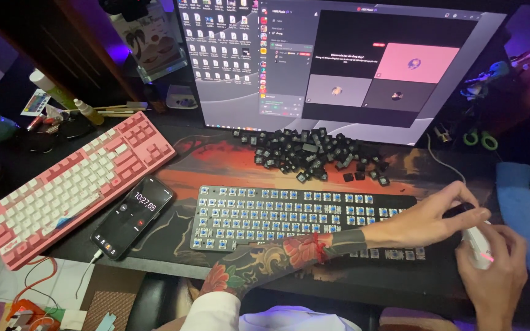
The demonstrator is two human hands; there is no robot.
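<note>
Your left hand (427,217) reaches across the right end of the stripped keyboard (289,214), fingers extended and loosely spread, the fingertips resting on the top of a white mouse (476,244). It is not closed round anything; contact is by the fingertips only. Your right hand (498,273) is curled about the same mouse from the near side, fingers wrapped along its flank in a firm hold. The mouse sits just beyond the right end of the stripped keyboard, raised slightly within your right hand; whether it touches the desk mat (216,162) cannot be told.

The stripped keyboard lies at the centre of the mat with its blue switches exposed. A heap of black keycaps (311,153) lies just behind it, in front of the monitor (338,61). A phone (133,216) showing a running timer lies just to its left, cable attached. A pink and white keyboard (75,184) lies further left, angled. A blue cloth (522,208) lies to its right, past the mouse.
</note>
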